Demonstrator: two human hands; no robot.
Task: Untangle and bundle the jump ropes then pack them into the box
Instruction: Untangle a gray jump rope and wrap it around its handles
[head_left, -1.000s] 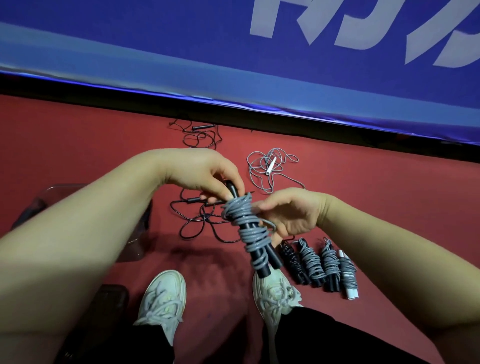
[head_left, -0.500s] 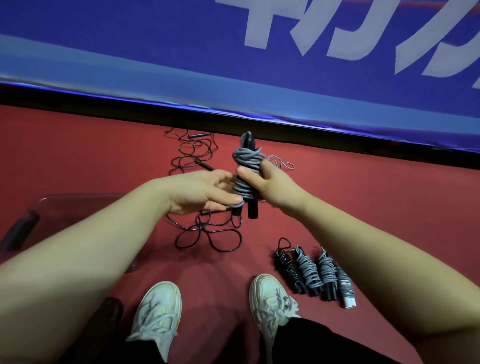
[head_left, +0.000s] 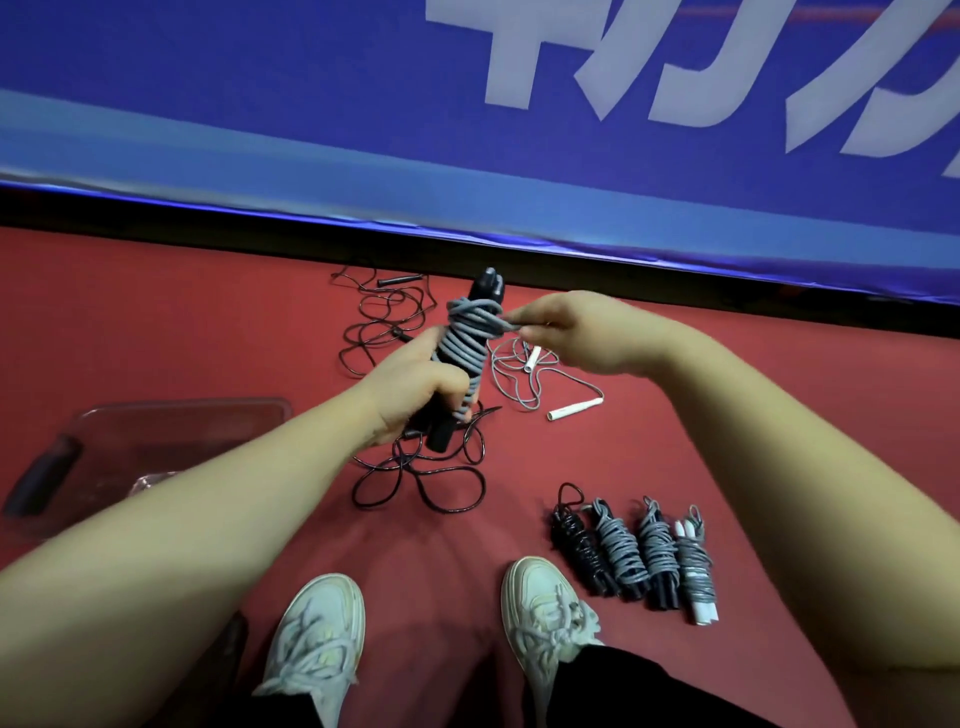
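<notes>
- Bottom centre: white sneakers (head_left: 311, 644) on the red floor (head_left: 156, 312).
- Lower right, just beside the right-hand shoe: four finished bundles in a tight row. These are a black bundle (head_left: 574, 540), a grey bundle (head_left: 621, 551), a second grey bundle (head_left: 657, 548) and a white-handled bundle (head_left: 696, 571). All are wound but lie on the floor, not boxed.
- Left edge, mid-height: clear plastic box (head_left: 208, 402), partly hidden behind the left forearm (head_left: 208, 519). No bundle is visible in the part that shows. My read is that packing hasn't started.
- Centre: loose black rope (head_left: 421, 478) sprawls on the floor below the hands, not wound.
- Just above it, off the floor: bundle in progress (head_left: 467, 348), grey cord wound round paired black handles, tilted with its top leaning away.
- The left hand (head_left: 410, 400) is wrapped round its lower half, fingers curled tight.
- The right hand (head_left: 576, 332) pinches the cord tail (head_left: 511, 326) between thumb and fingertips, drawn out rightward from the top wraps. This looks like the tie-off step, so that bundle is nearly closed.
- Just beyond, centre: grey rope with white handles (head_left: 519, 374), loose.
- Farther, upper centre near the wall base: far black rope (head_left: 384, 317), loose. I can't tell whether it's separate from the near one, because the left hand covers the gap.
- Top: blue banner (head_left: 260, 104).
- Estimate: four bundled, one closing, two or three to untangle and wind, then every bundle goes into the box. That puts it around the halfway mark.
</notes>
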